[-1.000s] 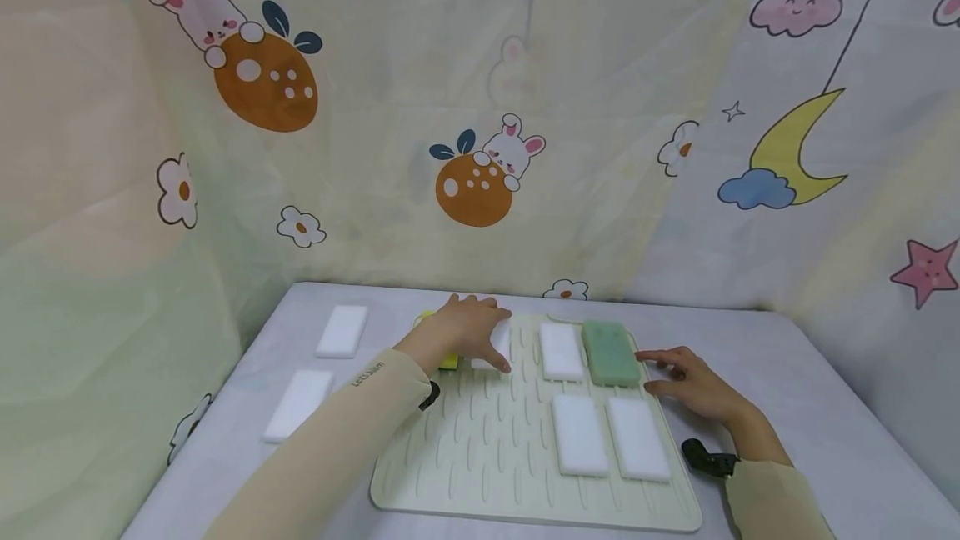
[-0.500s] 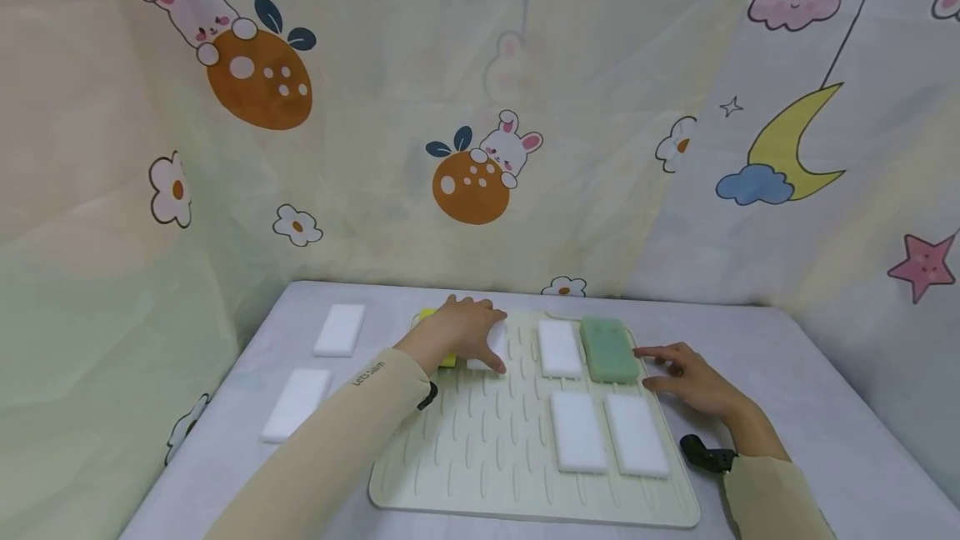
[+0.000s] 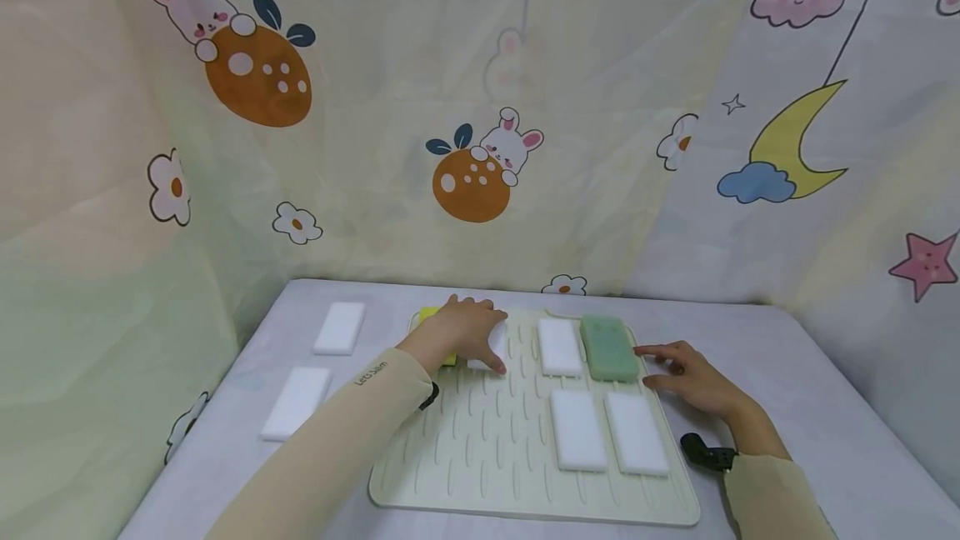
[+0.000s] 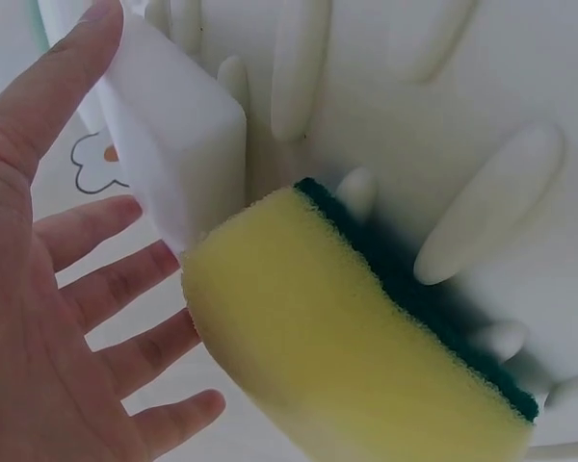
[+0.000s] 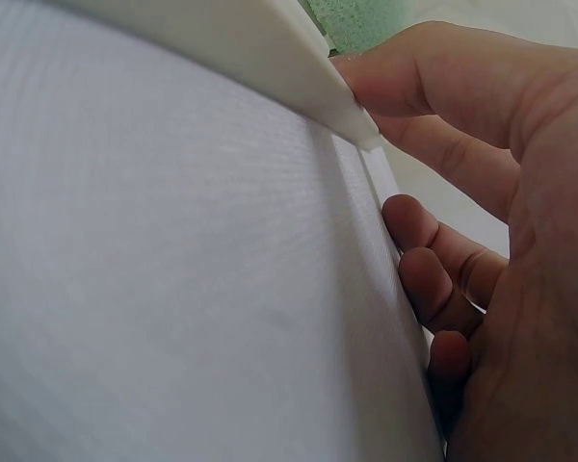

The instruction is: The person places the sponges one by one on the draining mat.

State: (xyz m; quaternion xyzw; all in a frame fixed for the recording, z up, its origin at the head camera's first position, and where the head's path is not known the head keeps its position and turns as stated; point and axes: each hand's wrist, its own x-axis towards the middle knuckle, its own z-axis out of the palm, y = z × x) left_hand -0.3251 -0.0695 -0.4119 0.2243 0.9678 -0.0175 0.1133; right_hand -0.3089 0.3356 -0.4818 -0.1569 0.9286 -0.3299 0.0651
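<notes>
My left hand (image 3: 459, 330) spans a white sponge block (image 4: 188, 125) on the cream ridged mat (image 3: 457, 473). Its thumb lies at one end of the block and the spread, nearly straight fingers reach along the other side. Next to this block is a yellow sponge (image 4: 299, 327) with a dark green scouring layer, mostly hidden by the hand in the head view. At the mat's right edge rests my right hand (image 3: 693, 377). Its index finger extends to the side of a green sponge (image 3: 609, 348), its thumb is at the mat's rim, and its other fingers are loosely bent.
Right of the mat's middle lie more white blocks: one beside the green sponge (image 3: 559, 347), two nearer, a left one (image 3: 578, 430) and a right one (image 3: 637, 433). Off the mat to the left are a far white block (image 3: 340, 328) and a near one (image 3: 296, 403). Printed cloth (image 3: 375, 148) backs the table.
The view has shifted slightly. Both hands and all the sponges keep their places.
</notes>
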